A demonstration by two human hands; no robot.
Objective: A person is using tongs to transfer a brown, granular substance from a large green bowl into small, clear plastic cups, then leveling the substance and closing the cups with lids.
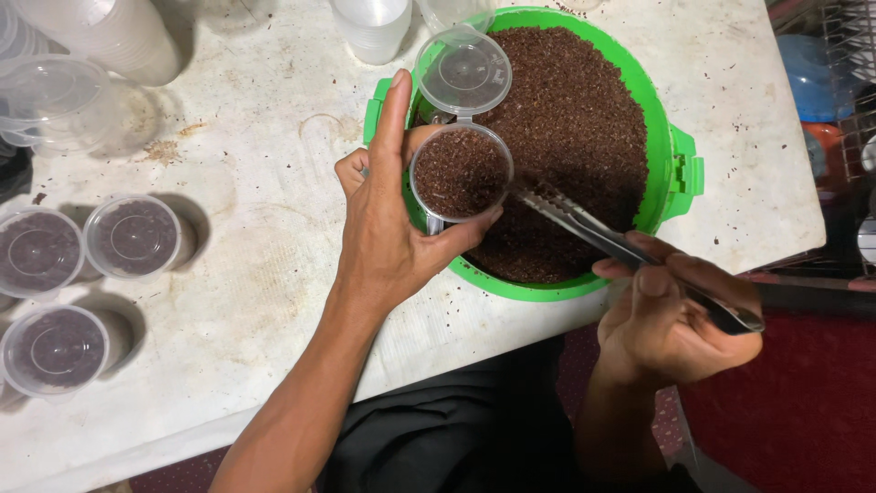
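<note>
— While the left hand (383,228) is hovering over the green tub (680,173), what is it gripping?

— Its fingers (394,110) are wrapping round a small clear cup (461,173), filled to the brim with brown granules; the thumb is pressing the cup's near side. The hinged lid (464,71) is standing open just beyond the fingertips.

— And the right hand (671,315)?

— Its fingers are pinching metal tongs (602,239) closed, the tips touching the cup's rim, over the brown fill in the tub.

— Anything else on the bench (255,301)?

— Three lidded cups (91,274) of the same fill are sitting well apart, out past the back of the left hand, and stacked empty cups (100,36) are lying beyond them.
</note>
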